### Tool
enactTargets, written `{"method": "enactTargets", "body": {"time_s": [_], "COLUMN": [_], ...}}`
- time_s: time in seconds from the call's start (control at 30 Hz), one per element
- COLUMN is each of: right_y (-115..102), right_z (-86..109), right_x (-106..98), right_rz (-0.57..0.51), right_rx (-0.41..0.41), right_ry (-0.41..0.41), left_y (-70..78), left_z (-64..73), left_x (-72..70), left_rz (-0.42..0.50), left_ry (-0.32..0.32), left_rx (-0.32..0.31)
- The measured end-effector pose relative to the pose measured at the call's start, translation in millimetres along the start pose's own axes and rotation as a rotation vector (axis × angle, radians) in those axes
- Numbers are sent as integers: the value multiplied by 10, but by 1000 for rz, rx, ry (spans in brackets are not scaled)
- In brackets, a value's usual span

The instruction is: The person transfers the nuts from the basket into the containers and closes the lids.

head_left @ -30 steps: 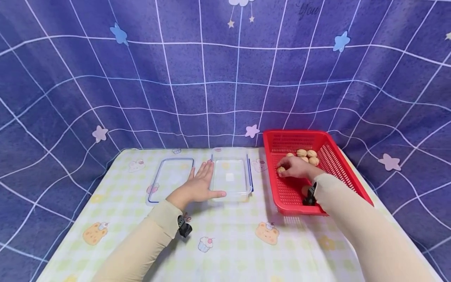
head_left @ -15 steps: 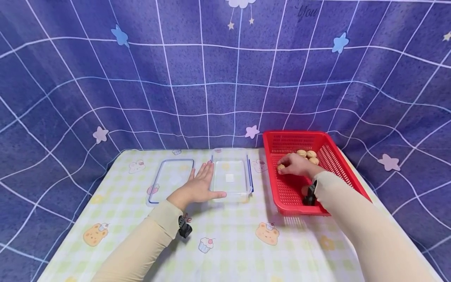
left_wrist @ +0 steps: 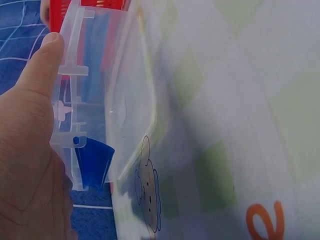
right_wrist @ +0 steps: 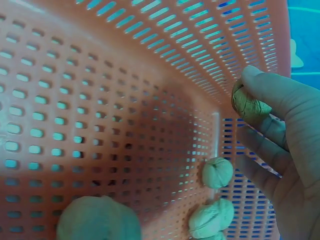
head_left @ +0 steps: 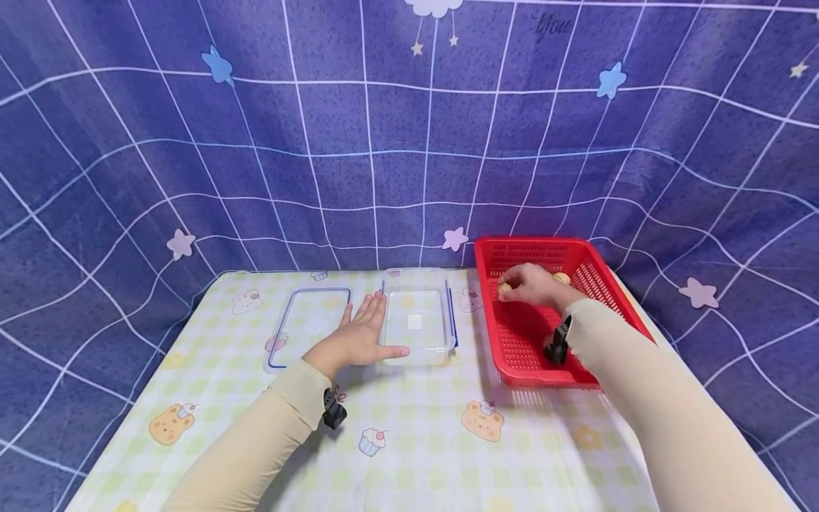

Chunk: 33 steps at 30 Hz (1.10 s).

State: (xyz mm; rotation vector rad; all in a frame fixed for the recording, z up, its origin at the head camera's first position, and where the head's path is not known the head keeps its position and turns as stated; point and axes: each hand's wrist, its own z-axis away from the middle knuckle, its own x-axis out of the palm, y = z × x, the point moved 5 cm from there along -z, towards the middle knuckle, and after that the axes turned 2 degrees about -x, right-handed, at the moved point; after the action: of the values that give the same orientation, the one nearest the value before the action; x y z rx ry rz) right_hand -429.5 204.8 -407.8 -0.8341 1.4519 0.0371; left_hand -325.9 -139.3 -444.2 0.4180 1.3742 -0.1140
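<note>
My right hand point(head_left: 536, 286) is inside the red basket point(head_left: 512, 375), pinching a walnut point(right_wrist: 246, 104) between thumb and fingertips. In the right wrist view that walnut is held up near the slotted basket wall. Other walnuts point(right_wrist: 217, 172) lie on the basket floor; in the head view my hand hides most of them. My left hand point(head_left: 358, 343) rests against the left side of a clear plastic container point(head_left: 419, 350), fingers straight and thumb stretched along its front rim. The left wrist view shows a blue clip point(left_wrist: 95, 162) hanging down on the container's side.
A clear lid point(head_left: 313, 323) with a blue seal lies on the table left of the container. The basket stands right of the container with a gap between. A patterned cloth covers the table point(head_left: 409, 469), and a blue grid curtain point(head_left: 403, 178) hangs behind.
My right hand has shifted slightly toward the back of the basket with the walnut, covering more of the other walnuts. The left hand stays at the container.
</note>
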Motion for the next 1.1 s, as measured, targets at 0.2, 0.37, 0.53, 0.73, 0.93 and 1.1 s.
{"method": "enactTargets", "body": {"time_s": [0.2, 0.37, 0.53, 0.73, 0.93, 1.1], "right_y": [-84, -139, -190, -255, -311, -439], "right_z": [-11, -29, -38, -65, -133, -199], "right_x": [-97, -161, -225, -311, -378, -435], "right_rz": [-15, -23, -71, -56, -39, -4], "right_rx": [6, -1, 29, 33, 38, 1], "right_ry": [5, 14, 13, 29, 41, 75], "left_y": [-18, -32, -32, -78, -112, -122], "left_z": [-24, -11, 7, 16, 4, -21], "left_x": [25, 22, -4, -6, 20, 42], "left_rz": [-2, 26, 35, -27, -55, -83], "left_ry": [16, 19, 31, 82, 82, 81], "left_rx": [6, 27, 56, 98, 117, 110]}}
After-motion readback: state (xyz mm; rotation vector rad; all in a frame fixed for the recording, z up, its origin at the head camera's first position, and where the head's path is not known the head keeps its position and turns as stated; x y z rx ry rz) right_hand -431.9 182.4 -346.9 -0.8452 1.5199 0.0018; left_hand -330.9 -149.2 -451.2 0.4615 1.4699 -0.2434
